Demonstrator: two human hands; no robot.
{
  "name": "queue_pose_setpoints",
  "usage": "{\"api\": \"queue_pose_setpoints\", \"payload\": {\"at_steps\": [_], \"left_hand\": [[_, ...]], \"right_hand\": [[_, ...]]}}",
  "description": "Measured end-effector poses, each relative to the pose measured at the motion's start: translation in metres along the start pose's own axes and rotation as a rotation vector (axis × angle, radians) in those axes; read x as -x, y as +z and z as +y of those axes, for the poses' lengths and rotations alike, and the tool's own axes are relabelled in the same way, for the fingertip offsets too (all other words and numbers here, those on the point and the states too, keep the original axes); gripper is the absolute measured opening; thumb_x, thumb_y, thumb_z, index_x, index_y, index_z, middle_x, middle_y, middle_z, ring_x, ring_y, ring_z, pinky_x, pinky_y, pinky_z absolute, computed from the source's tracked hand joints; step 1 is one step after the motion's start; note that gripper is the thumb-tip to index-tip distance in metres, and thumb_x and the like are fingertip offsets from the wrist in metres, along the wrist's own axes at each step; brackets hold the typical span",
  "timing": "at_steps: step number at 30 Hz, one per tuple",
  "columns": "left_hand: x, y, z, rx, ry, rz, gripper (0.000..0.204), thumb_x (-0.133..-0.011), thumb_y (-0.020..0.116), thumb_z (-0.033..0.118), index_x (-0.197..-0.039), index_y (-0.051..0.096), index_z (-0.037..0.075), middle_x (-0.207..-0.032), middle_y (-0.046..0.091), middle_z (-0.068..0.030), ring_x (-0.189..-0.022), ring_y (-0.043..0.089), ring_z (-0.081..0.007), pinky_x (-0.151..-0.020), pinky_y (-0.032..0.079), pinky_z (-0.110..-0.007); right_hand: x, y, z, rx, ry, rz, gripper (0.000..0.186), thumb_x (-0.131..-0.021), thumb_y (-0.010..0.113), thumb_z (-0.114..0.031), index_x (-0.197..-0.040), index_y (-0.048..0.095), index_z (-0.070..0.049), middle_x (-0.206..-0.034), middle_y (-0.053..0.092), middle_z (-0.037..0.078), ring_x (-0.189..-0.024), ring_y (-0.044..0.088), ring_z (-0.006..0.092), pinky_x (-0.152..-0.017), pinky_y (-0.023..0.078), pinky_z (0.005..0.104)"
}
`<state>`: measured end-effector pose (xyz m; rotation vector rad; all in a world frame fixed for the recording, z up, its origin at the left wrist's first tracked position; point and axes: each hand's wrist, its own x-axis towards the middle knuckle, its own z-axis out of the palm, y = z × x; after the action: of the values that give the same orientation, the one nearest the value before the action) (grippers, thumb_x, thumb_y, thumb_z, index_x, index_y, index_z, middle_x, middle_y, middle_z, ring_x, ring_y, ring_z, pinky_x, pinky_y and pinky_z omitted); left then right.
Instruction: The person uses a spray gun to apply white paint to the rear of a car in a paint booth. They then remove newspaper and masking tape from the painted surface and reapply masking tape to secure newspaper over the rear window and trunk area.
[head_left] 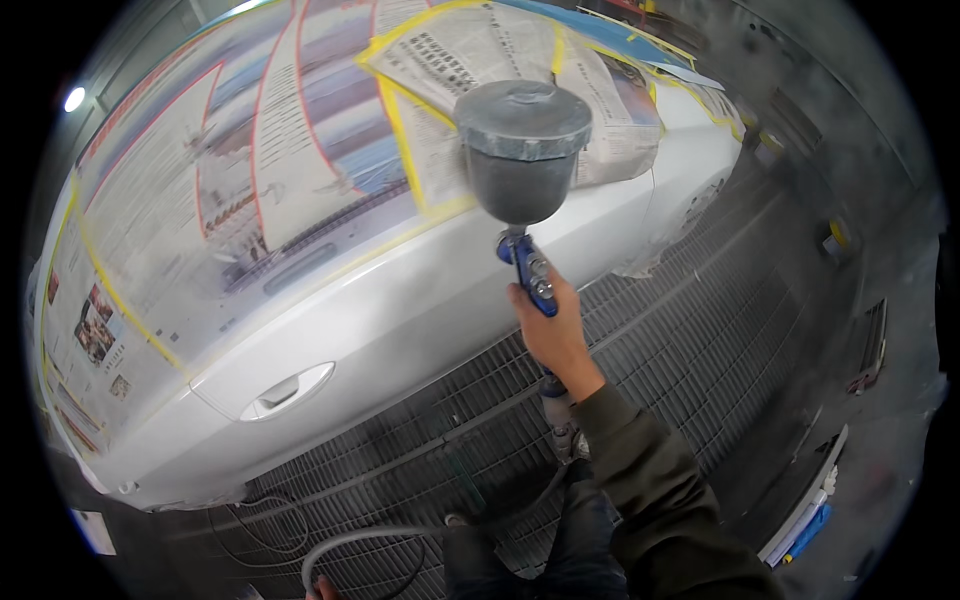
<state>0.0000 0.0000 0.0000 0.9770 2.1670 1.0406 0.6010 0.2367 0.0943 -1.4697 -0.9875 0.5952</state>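
Note:
My right hand [555, 330] grips a blue and silver spray gun [525, 270], held upright over the car's side. On top of the gun sits a dark grey cup with a lid [522, 150]. At the bottom edge my left hand [322, 588], partly out of view, holds a grey hose [360, 533]. A white car door panel [400, 305] with a handle [285, 390] runs behind the gun. Newspaper sheets [230, 160], edged with yellow and red tape, cover the car's upper part.
The floor is a metal grating [700, 350] with a coiled hose [285, 515] at lower left. Along the right stand a bucket [835, 240], a leaning frame [870, 345], and long pale pieces with a blue roll [805, 530]. A lamp [75, 98] glows at upper left.

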Motion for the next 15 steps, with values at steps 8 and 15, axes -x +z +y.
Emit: {"api": "queue_pose_setpoints", "payload": {"at_steps": [8,15], "left_hand": [[0.05,0.086,0.049,0.203,0.216,-0.07,0.016,-0.084,0.064,0.006,-0.094,0.07,-0.005,-0.055,0.042,0.0046,-0.047,0.029,-0.0062,-0.045,0.021,-0.026],[0.054,0.13,0.106,-0.089,0.301,-0.169,0.026,-0.08,0.067,0.002,-0.105,0.072,-0.002,-0.063,0.056,0.0014,-0.053,0.046,-0.0103,-0.049,0.036,-0.027]], "right_hand": [[0.013,-0.101,0.048,-0.075,0.033,0.262,0.052,-0.091,0.062,-0.008,-0.139,0.045,0.002,-0.101,0.068,0.015,-0.087,0.068,0.0283,-0.066,0.054,0.0328],[0.011,-0.151,0.121,-0.917,0.276,-0.041,0.023,-0.086,0.057,-0.004,-0.107,0.065,0.001,-0.097,0.068,0.009,-0.09,0.064,0.0159,-0.058,0.058,0.028]]}}
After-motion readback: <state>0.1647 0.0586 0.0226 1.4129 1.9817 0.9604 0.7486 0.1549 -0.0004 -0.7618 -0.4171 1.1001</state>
